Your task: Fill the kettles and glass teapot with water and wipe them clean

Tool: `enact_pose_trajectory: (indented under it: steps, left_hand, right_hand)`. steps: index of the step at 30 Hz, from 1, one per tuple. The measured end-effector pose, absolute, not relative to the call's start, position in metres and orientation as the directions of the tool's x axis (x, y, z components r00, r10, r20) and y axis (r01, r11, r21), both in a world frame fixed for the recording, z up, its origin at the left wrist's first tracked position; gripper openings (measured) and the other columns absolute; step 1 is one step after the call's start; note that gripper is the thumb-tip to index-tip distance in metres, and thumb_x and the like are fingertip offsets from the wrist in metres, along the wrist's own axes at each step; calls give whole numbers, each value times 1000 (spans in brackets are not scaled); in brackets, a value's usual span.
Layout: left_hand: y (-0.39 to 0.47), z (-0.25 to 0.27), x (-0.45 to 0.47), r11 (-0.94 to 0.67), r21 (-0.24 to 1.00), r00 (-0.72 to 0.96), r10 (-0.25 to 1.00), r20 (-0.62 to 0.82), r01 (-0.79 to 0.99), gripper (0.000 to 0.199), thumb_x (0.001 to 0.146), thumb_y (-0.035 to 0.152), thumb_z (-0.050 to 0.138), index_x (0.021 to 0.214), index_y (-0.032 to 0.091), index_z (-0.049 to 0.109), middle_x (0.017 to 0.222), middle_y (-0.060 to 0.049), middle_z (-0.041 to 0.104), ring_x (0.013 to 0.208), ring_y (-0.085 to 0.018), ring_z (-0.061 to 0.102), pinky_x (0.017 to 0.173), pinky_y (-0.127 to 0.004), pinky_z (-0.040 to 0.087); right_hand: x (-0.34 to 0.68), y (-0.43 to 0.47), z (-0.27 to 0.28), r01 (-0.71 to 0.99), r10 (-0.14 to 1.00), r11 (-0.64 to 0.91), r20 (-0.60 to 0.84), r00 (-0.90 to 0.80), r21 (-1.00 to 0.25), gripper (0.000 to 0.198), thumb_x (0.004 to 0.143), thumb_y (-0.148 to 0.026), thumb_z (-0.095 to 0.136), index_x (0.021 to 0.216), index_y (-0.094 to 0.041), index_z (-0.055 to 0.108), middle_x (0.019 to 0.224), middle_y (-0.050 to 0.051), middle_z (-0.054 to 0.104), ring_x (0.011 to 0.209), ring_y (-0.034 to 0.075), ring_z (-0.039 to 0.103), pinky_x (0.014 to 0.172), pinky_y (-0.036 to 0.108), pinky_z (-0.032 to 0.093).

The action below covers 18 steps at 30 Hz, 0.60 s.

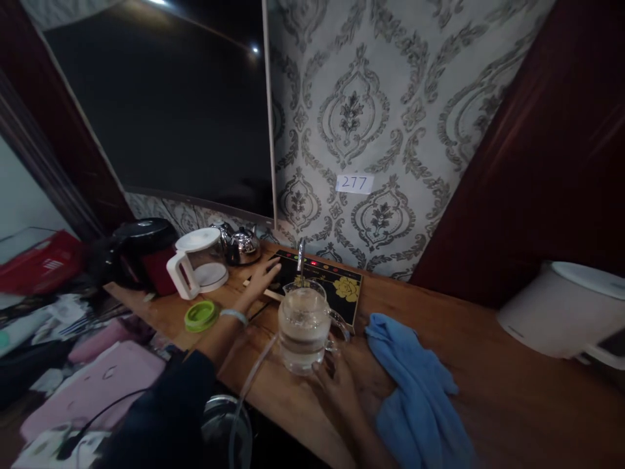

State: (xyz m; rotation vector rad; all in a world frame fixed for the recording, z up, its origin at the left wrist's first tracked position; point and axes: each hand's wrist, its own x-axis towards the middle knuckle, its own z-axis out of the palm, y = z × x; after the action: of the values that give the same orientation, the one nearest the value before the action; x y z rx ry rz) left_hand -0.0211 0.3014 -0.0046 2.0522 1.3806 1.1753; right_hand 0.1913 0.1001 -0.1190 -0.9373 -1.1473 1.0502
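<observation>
A clear glass pitcher (303, 326) with water in it is upright in front of the black panel of an electric tea stove (322, 286). At the pitcher's lower right, below its curved handle, my right hand (336, 384) has its fingers closed on the glass. My left hand (263, 280) is stretched over the left part of the panel, fingers extended and holding nothing; whether they touch the panel I cannot tell. A chrome spout (301, 254) rises behind the pitcher's mouth. Beside my left forearm lies a round green lid (201, 315).
A blue cloth (415, 384) lies crumpled right of the pitcher. To the left stand a glass jug with white handle (198, 260), a steel kettle (244, 246) and a dark red appliance (153, 254). A white kettle (561, 309) is far right. A clear hose (249, 384) hangs over the table's front edge.
</observation>
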Motion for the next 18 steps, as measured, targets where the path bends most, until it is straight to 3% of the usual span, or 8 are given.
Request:
enact_pose_trajectory:
  steps: [2, 6, 11, 18]
  left_hand:
    - [268, -12, -27, -346, 912, 111, 938, 328, 220, 65, 88, 57, 55, 135, 13, 59, 124, -17, 70, 118, -31, 62, 104, -46, 46]
    - [206, -30, -22, -223, 969, 123, 964, 235, -103, 88, 70, 74, 67, 134, 13, 60, 125, -20, 69, 120, -35, 62, 105, -49, 46]
    - [157, -48, 5, -245, 955, 215, 936, 278, -166, 91, 64, 62, 79, 140, 18, 55, 142, -16, 58, 137, -37, 48, 116, -47, 37]
    - [148, -61, 24, -301, 946, 238, 917, 322, -118, 111, 59, 59, 84, 151, 19, 36, 149, -17, 49, 139, -37, 45, 118, -50, 35]
  right_hand:
    - [192, 102, -119, -191, 968, 247, 236, 80, -950, 74, 81, -48, 72, 147, -26, 44, 137, 12, 62, 126, 32, 59, 103, 49, 50]
    - [195, 107, -124, -174, 965, 261, 254, 62, -949, 75, 81, -48, 72, 146, -26, 44, 143, 11, 57, 127, 31, 58, 108, 51, 44]
    - [199, 112, -128, -183, 960, 280, 277, 38, -943, 75, 81, -51, 71, 146, -25, 45, 143, 11, 57, 127, 31, 58, 108, 51, 44]
    - [198, 114, -120, -173, 951, 310, 304, 60, -935, 67, 79, -51, 71, 138, -24, 53, 134, 10, 64, 123, 29, 61, 105, 47, 48]
